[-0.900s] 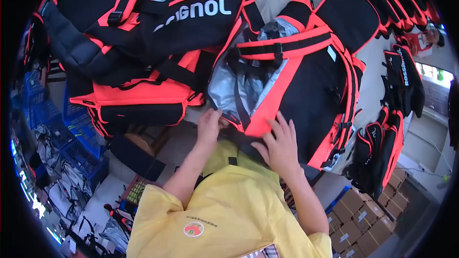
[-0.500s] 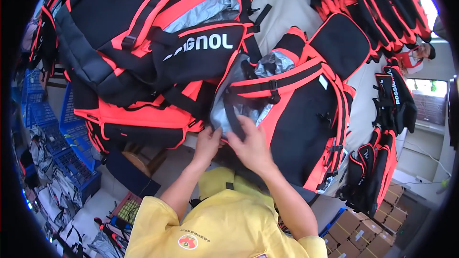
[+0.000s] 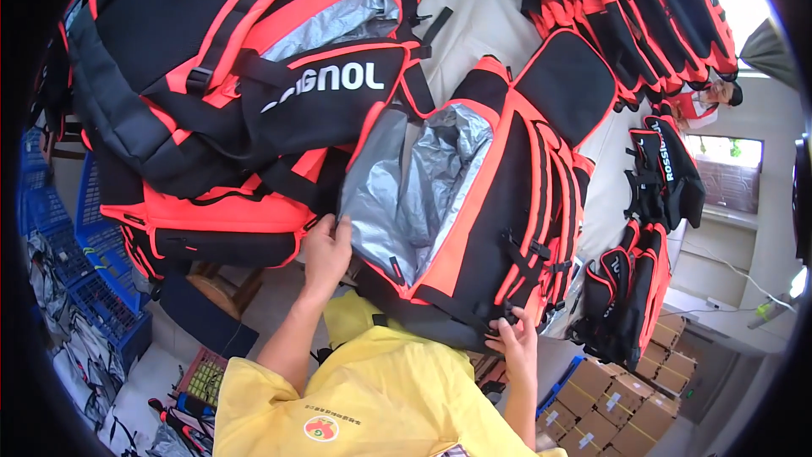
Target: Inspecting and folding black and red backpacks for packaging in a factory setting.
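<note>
A black and neon-orange backpack (image 3: 482, 245) lies before me, unzipped, its silver lining (image 3: 440, 169) showing. My left hand (image 3: 328, 247) is closed on the near left edge of its opened flap. At the bag's near right corner, my right hand (image 3: 514, 337) has its fingers curled on the lower edge, by a black strap (image 3: 457, 306); exactly what lies under the fingertips is hard to see. The orange and black shoulder straps (image 3: 541, 203) lie along the bag's right side.
Several similar bags (image 3: 169, 76) are piled at the left, one with silver lining exposed. More bags (image 3: 626, 8) stand in a row at the far right, and others (image 3: 622, 288) hang along the right edge. Blue crates (image 3: 106, 288) stand lower left, cardboard boxes (image 3: 609, 402) lower right.
The shoulder strap that lay across the opening is now on the bag's right side, and the lining shows fully. My right hand has moved right and nearer; my left hand moved slightly left.
</note>
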